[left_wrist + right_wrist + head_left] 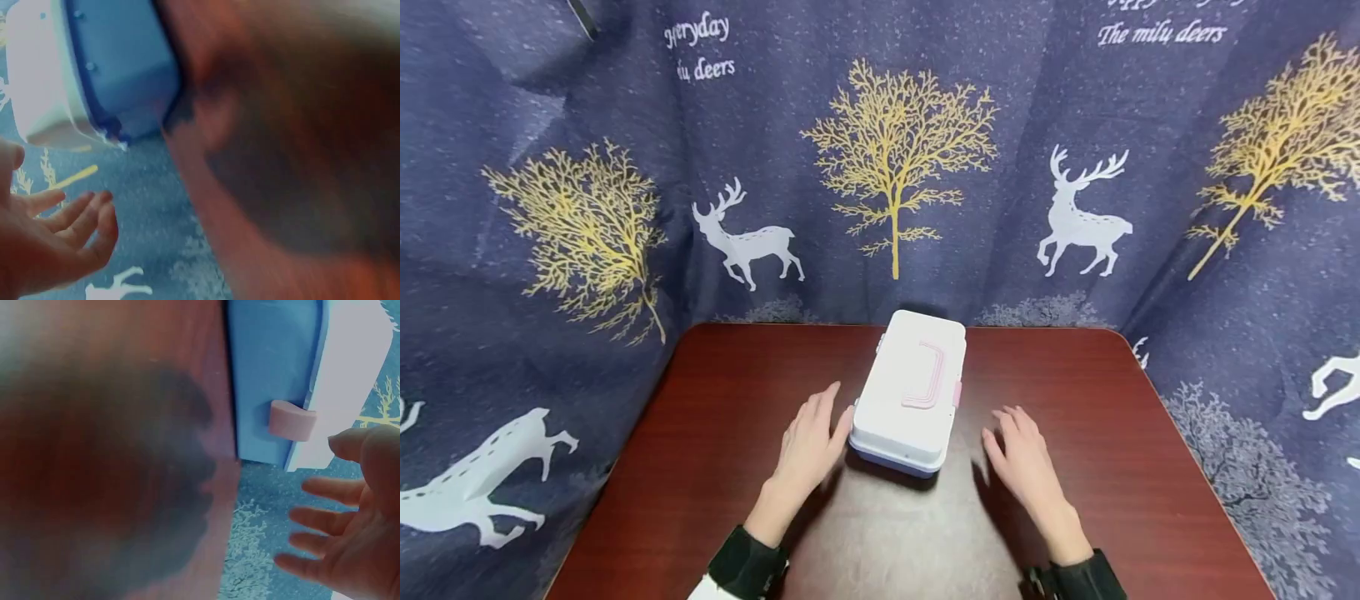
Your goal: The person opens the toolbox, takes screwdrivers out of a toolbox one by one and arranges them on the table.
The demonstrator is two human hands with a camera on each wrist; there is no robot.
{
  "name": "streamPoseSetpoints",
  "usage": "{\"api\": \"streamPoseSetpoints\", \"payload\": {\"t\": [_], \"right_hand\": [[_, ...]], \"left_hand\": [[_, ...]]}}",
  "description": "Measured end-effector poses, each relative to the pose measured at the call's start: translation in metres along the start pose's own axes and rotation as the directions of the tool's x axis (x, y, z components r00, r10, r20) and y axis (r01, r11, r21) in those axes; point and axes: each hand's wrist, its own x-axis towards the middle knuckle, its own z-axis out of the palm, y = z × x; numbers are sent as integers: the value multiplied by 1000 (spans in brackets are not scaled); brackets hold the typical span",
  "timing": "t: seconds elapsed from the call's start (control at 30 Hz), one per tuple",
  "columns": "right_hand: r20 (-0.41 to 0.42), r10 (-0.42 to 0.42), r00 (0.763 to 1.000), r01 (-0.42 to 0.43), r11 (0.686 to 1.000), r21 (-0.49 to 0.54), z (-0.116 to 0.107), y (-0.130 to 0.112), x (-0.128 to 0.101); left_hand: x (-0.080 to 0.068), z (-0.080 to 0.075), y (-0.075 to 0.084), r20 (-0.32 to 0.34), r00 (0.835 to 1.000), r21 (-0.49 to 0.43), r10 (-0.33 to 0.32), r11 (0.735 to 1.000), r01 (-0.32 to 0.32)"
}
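White with a pink handle and blue base, the box (913,392) sits lid-closed mid-table (715,433). The left hand (808,450) lies just beside its left side, the right hand (1026,462) near its right, both grips spread, holding nothing.

The box (910,392) in front of me has a white lid, a pale pink handle (928,377) and pink latch (292,420), and a blue lower half. My desk (1112,467) is dark reddish-brown wood grain. Behind it hangs a navy speckled curtain (512,108) printed with golden bare trees, white deer and white lettering. My cuffs (748,562) are black.
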Motion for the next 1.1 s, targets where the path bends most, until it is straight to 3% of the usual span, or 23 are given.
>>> {"api": "streamPoseSetpoints", "payload": {"t": [0.13,0.27,0.5,0.7,0.9,0.97,1.1], "right_hand": [[90,71,993,-84,986,145,5,-2,19],[201,166,965,-218,937,273,11,-7,34],[311,244,919,-354,858,372,24,-15,51],[385,258,886,-439,732,520,33,-14,54],[386,240,891,-442,658,610,21,-27,54],[403,236,884,-455,632,627,28,-22,54],[415,234,879,-466,611,641,37,-12,54]], "left_hand": [[20,6,6,43,999,-226,-9,974,19],[40,16,6,135,990,-366,-28,928,76],[61,22,4,282,956,-414,-81,889,197],[63,22,6,382,917,-406,-120,869,283],[58,25,9,386,917,-426,-102,862,276],[53,24,11,376,923,-434,-80,865,252],[42,22,18,355,932,-409,-73,884,225]]}}
